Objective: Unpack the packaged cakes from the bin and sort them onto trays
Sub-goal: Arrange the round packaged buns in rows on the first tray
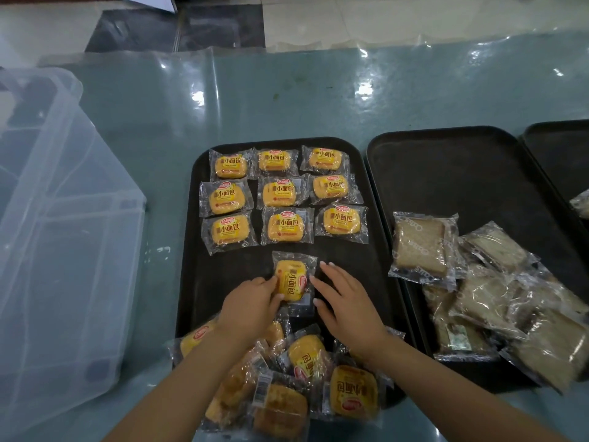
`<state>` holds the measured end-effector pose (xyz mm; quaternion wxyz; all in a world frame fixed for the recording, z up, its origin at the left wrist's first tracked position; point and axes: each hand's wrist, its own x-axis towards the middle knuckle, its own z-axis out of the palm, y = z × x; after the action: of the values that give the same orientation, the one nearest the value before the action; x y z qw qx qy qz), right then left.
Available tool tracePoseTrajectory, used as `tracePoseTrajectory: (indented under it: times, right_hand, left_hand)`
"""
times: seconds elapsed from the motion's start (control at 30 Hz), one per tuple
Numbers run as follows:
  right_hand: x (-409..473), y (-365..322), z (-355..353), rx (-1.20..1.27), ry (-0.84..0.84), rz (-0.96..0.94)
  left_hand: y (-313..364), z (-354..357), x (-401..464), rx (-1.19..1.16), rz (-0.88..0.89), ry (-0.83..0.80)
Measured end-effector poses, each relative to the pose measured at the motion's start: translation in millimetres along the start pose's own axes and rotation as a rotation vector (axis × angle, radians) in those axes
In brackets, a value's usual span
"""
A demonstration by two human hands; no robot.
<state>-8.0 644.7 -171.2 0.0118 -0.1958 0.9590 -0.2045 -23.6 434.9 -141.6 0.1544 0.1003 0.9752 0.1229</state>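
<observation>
Your left hand (pixel 251 306) curls its fingers onto the left edge of a yellow cake packet (pixel 292 280), which lies turned sideways on the black tray (pixel 369 266), just near of nine packets laid in three neat rows (pixel 280 194). Your right hand (pixel 345 303) rests flat and spread on the tray just right of that packet. A loose heap of yellow packets (pixel 296 378) sits at the tray's near edge. The middle tray (pixel 446 161) holds pale sliced cakes in clear wrap (pixel 478 282). The clear bin (pixel 54 218) stands at the left.
</observation>
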Motion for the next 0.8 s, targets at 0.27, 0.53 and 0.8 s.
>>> tracePoseTrajectory:
  times: [0.27,0.53,0.8]
  right_hand:
    - [-7,4,6,-0.140,-0.153,0.038]
    - [18,14,-7,-0.173,-0.067,0.038]
    - [9,14,0,-0.220,-0.162,0.007]
  left_hand:
    - [21,5,-4,0.007,0.202,0.106]
    - [7,3,-3,0.192,0.227,-0.046]
    - [4,8,-12,0.288,0.216,0.050]
